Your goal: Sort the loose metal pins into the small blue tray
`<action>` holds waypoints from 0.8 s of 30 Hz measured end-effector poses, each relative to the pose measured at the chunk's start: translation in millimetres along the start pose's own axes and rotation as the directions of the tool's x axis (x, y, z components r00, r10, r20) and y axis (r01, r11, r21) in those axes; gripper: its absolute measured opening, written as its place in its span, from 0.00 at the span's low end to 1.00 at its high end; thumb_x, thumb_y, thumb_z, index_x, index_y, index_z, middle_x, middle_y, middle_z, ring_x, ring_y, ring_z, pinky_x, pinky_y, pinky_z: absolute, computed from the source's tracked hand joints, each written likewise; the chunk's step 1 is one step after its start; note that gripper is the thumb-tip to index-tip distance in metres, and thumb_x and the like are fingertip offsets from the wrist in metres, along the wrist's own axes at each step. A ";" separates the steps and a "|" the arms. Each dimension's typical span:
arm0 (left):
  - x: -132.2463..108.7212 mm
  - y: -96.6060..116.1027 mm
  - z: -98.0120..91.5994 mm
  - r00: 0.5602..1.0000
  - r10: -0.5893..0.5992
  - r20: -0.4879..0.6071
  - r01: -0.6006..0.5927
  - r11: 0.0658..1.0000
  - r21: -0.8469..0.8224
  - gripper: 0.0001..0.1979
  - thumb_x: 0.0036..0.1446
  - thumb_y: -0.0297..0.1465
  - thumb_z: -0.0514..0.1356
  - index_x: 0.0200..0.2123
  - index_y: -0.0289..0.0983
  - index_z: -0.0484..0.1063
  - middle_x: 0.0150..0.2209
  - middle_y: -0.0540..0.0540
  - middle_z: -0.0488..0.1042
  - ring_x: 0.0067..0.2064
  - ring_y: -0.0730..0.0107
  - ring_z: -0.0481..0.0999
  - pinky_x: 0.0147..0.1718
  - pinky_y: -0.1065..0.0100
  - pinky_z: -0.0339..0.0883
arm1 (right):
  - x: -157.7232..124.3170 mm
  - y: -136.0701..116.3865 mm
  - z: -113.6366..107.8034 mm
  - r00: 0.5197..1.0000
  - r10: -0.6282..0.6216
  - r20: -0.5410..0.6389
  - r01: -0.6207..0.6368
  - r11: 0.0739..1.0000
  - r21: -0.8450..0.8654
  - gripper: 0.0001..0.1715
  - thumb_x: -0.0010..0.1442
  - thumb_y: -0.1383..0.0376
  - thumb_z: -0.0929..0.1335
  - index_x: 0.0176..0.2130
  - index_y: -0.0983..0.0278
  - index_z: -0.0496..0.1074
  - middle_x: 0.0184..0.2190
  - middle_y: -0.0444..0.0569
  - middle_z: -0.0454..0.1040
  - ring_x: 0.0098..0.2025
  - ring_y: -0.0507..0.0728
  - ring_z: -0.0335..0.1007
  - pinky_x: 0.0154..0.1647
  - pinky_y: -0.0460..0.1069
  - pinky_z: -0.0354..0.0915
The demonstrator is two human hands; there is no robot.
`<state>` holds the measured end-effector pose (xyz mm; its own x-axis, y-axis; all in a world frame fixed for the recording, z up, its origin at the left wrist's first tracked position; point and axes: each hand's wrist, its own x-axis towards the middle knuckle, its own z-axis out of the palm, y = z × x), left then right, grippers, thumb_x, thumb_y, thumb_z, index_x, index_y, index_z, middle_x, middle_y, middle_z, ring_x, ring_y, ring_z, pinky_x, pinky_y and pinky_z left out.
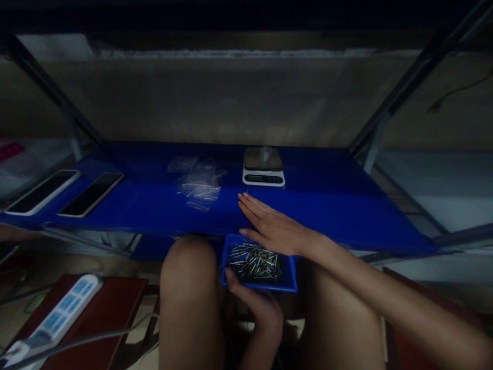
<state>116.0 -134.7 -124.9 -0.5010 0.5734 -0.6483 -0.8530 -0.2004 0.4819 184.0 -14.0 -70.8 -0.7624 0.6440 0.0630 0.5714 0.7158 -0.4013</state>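
A blue plastic tray (289, 275) full of loose metal screws or pins (257, 261) is held just below the table's front edge, between my knees. My left hand (256, 303) grips its near side, thumb over the rim and the other fingers hidden underneath. My right hand (271, 223) lies palm down at the table edge, fingers stretched out and partly over the tray's far rim. A tiny thin piece (247, 192) shows by its fingertips, too small to make out. Beyond stands a white digital scale (263, 179) with a small clear cup (265, 153) on it.
Several clear zip bags (202, 182) lie in a loose pile left of the scale on the blue table (327, 205). Two phones (91, 194) rest at the left end. A white power strip (63, 311) sits on a red-brown stool at lower left. Metal posts frame the table.
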 end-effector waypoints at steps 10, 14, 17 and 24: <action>-0.8 1.2 1.6 1.000 -0.021 -0.006 0.021 1.000 0.005 0.35 0.61 0.57 0.58 0.63 0.42 0.72 0.62 0.41 0.76 0.65 0.48 0.73 0.59 0.55 0.73 | 0.4 7.1 -2.9 0.999 0.010 -0.034 -0.009 1.000 0.028 0.46 0.75 0.45 0.57 0.79 0.67 0.42 0.79 0.55 0.32 0.80 0.62 0.26 0.80 0.62 0.38; -1.7 1.7 0.9 0.999 -0.042 -0.008 0.042 0.999 0.013 0.36 0.60 0.58 0.59 0.63 0.42 0.72 0.62 0.41 0.76 0.66 0.49 0.73 0.60 0.55 0.73 | 1.5 5.2 -14.5 0.991 0.038 -0.128 -0.032 0.998 0.055 0.44 0.76 0.48 0.59 0.79 0.63 0.43 0.79 0.54 0.37 0.80 0.62 0.34 0.79 0.62 0.46; -2.4 1.9 0.7 0.999 -0.040 -0.020 0.041 0.999 0.024 0.36 0.60 0.58 0.59 0.63 0.42 0.72 0.63 0.41 0.76 0.67 0.50 0.72 0.61 0.55 0.72 | 1.3 3.9 -25.4 0.946 0.125 -0.300 -0.107 0.991 0.074 0.39 0.76 0.49 0.58 0.76 0.63 0.51 0.75 0.58 0.55 0.75 0.63 0.53 0.75 0.61 0.56; -2.8 1.6 2.4 0.999 -0.007 -0.037 0.009 0.999 0.035 0.35 0.60 0.58 0.59 0.63 0.44 0.72 0.63 0.42 0.75 0.68 0.50 0.70 0.64 0.55 0.69 | 1.2 5.6 -26.3 0.766 0.452 -0.457 -0.500 0.866 0.017 0.25 0.71 0.51 0.65 0.55 0.67 0.72 0.52 0.61 0.77 0.53 0.67 0.75 0.52 0.59 0.71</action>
<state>116.4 -134.7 -120.9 -0.4997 0.5453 -0.6731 -0.8517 -0.1678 0.4964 194.3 -2.0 -49.0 -0.1876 0.9402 0.2843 0.8711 0.2930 -0.3940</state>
